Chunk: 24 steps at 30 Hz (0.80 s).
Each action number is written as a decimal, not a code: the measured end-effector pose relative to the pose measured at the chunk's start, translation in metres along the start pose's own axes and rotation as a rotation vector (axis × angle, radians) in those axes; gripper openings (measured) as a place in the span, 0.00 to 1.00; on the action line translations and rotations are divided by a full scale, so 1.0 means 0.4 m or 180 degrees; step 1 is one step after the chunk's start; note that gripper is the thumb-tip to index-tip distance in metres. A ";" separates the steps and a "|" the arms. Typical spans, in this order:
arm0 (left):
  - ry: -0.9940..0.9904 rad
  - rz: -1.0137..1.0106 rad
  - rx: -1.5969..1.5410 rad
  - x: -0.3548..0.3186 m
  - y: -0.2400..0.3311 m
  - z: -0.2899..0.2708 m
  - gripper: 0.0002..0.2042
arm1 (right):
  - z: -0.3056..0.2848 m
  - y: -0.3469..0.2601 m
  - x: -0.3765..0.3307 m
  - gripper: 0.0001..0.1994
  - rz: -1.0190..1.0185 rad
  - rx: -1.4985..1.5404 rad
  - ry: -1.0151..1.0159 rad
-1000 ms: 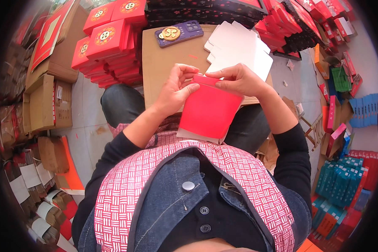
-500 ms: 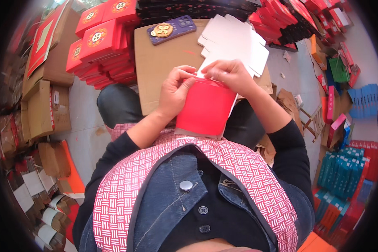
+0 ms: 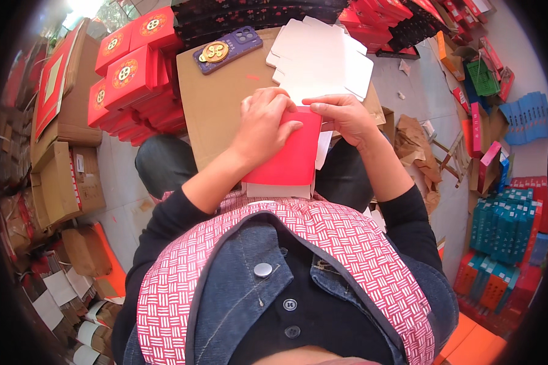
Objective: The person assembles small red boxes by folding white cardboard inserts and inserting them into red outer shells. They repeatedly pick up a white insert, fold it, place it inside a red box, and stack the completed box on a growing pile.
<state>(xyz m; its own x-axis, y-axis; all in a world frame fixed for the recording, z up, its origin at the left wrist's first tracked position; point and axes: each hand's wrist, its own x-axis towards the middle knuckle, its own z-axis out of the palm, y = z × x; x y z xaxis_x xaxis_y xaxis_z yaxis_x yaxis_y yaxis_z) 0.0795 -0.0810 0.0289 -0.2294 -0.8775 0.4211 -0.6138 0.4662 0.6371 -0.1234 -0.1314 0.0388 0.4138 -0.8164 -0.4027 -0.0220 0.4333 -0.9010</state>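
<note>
A red cardboard box [image 3: 280,164] with pale inner flaps rests on my lap, its far edge toward the work surface. My left hand [image 3: 263,125] lies across its left side, the fingers curled over the far edge and the thumb on the red face. At the far right corner, my right hand [image 3: 345,118] pinches the edge between thumb and fingers. Just beyond the hands, white flat box blanks [image 3: 319,58] lie stacked on a brown carton [image 3: 210,115]. Part of the box's far edge is hidden by my fingers.
A purple phone [image 3: 231,50] with a gold round ornament lies at the carton's far left. Stacked red boxes [image 3: 131,76] stand to the left. Crumpled brown paper [image 3: 415,149], a green basket [image 3: 482,79] and teal boxes [image 3: 502,225] are at the right.
My left hand has moved from the box's left edge onto its red face. The right hand has shifted to the far right corner, its fingers straighter. The whole view has turned slightly.
</note>
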 end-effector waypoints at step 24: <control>-0.2618 0.0020 0.0097 0.093 -0.008 -0.119 0.24 | 0.106 0.079 -0.077 0.14 -0.2386 -0.1699 0.0652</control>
<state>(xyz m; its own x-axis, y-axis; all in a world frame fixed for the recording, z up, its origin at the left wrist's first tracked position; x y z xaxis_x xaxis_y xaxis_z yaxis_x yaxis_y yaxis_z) 0.1089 -0.1097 0.0731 -0.7058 -0.6823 -0.1906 -0.6283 0.4786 0.6134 -0.0982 -0.0765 0.0297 0.3220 -0.8847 0.3370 -0.2501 -0.4228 -0.8710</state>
